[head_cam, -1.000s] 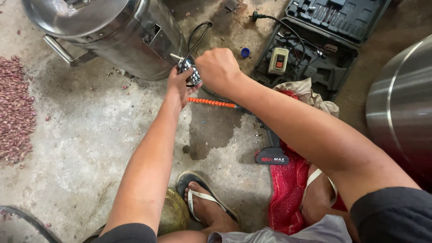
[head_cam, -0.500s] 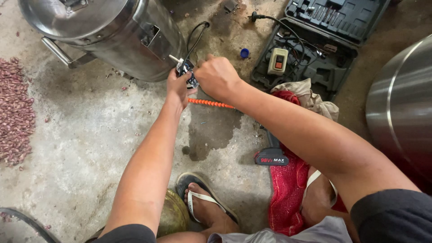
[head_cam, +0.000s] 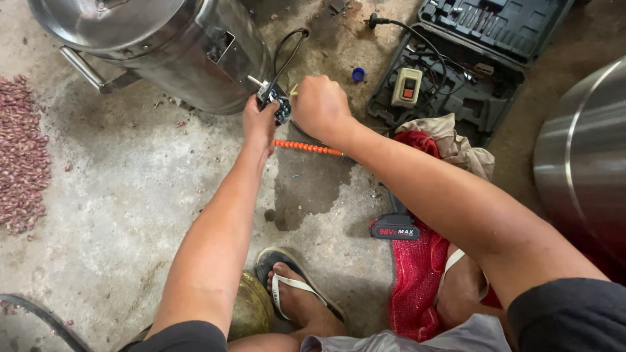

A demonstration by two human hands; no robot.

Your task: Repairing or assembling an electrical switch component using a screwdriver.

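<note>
Left hand (head_cam: pixel 259 122): I'm gripping a small black switch part (head_cam: pixel 279 104) with wires, upper centre of frame, against the steel drum (head_cam: pixel 176 52).
Right hand (head_cam: pixel 319 107): my fist is clenched just right of the part; what it holds is hidden.
Floor (head_cam: pixel 117 195): orange rod (head_cam: pixel 306 147) below my hands; tool case (head_cam: pixel 469 58) at upper right.

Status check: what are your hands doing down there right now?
Left hand grips small electrical part beside steel drum. Right hand closed at its wires. Orange tool lies just beneath.
</note>
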